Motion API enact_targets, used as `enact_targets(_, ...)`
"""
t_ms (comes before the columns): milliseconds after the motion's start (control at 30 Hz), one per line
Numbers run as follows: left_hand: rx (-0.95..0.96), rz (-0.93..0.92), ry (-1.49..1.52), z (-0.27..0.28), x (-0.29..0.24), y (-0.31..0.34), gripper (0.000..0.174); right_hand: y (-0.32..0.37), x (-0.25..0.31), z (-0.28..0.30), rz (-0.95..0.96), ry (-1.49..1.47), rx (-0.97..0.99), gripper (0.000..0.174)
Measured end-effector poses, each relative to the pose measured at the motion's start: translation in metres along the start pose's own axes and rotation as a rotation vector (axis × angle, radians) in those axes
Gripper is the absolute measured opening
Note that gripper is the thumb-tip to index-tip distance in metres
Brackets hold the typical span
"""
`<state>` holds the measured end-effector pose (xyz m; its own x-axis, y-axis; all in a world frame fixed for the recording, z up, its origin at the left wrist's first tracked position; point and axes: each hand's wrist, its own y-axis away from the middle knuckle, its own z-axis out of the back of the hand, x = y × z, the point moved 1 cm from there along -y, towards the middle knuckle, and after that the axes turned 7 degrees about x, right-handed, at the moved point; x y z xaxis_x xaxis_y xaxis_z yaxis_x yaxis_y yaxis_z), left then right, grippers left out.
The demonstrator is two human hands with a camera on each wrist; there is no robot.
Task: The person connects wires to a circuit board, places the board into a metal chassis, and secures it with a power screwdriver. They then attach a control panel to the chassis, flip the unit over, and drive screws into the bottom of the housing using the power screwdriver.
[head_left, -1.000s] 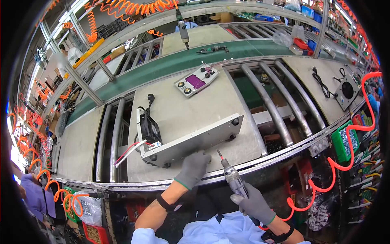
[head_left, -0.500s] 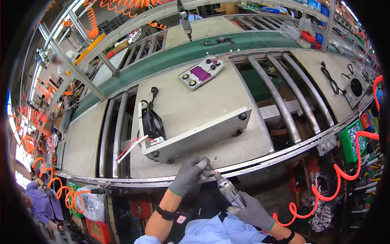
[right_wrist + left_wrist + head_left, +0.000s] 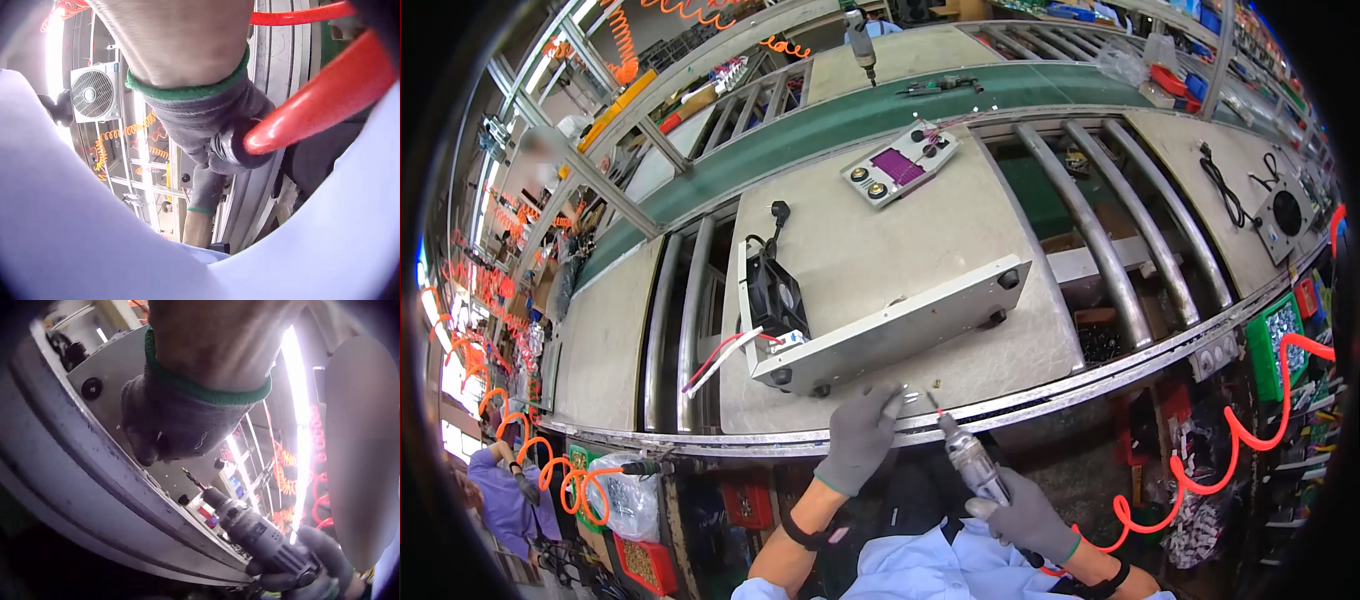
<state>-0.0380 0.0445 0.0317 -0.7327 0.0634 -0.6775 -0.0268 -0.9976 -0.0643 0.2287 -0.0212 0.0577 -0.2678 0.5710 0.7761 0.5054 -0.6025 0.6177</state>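
Observation:
My gloved right hand (image 3: 1032, 518) grips a pneumatic screwdriver (image 3: 972, 462), its bit pointing up toward the bench edge. The driver also shows in the left wrist view (image 3: 259, 536), with a small yellowish tip on the bit. My gloved left hand (image 3: 858, 440) is at the front edge of the board, fingertips beside small shiny pieces (image 3: 912, 395); I cannot tell whether it pinches one. Another small screw-like piece (image 3: 937, 384) lies just to the right. Behind the hands, a grey metal panel (image 3: 900, 325) with black feet stands on edge, joined to a black fan (image 3: 776, 296).
A control panel with a purple section (image 3: 898, 168) lies at the back of the board (image 3: 830, 240). Metal rollers (image 3: 1100, 230) flank the board. A red coiled air hose (image 3: 1235, 440) hangs at right, near a green bin (image 3: 1276, 345). Another screwdriver (image 3: 861, 45) hangs above the green belt (image 3: 800, 125).
My left hand went from the board to the driver's bit, then back from it to the board edge. The right hand kept hold of the screwdriver, its bit shifting slightly.

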Motion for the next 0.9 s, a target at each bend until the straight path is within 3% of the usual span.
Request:
enact_targets(33,-0.067,-0.167,-0.242,0.0,0.0,-0.007,0.014,-0.001,0.004,0.003,0.011,-0.014,-0.021,0.044)
enact_targets(333,0.145,-0.042,-0.629,-0.017,-0.009,-0.03,0.012,-0.012,0.025,0.023,0.045,-0.013,-0.07,0.042)
enact_targets(433,0.124,-0.111,-0.495,0.0,-0.023,-0.029,0.011,-0.02,0.028,0.027,0.048,-0.009,-0.07,0.043)
enact_targets(567,0.026,-0.346,-0.063,0.054,-0.072,-0.049,0.01,-0.026,0.033,0.028,0.029,-0.037,-0.042,0.044)
enact_targets(667,0.087,-0.1,0.133,0.092,-0.099,-0.08,0.011,-0.028,0.038,0.028,-0.001,-0.041,-0.037,0.044)
enact_targets(767,0.09,0.032,0.175,0.1,-0.09,-0.132,0.016,-0.028,0.038,0.03,-0.005,-0.051,-0.025,0.044)
enact_targets(900,0.385,0.337,0.361,0.089,-0.078,-0.178,0.02,-0.029,0.036,0.032,-0.019,-0.075,-0.004,0.043)
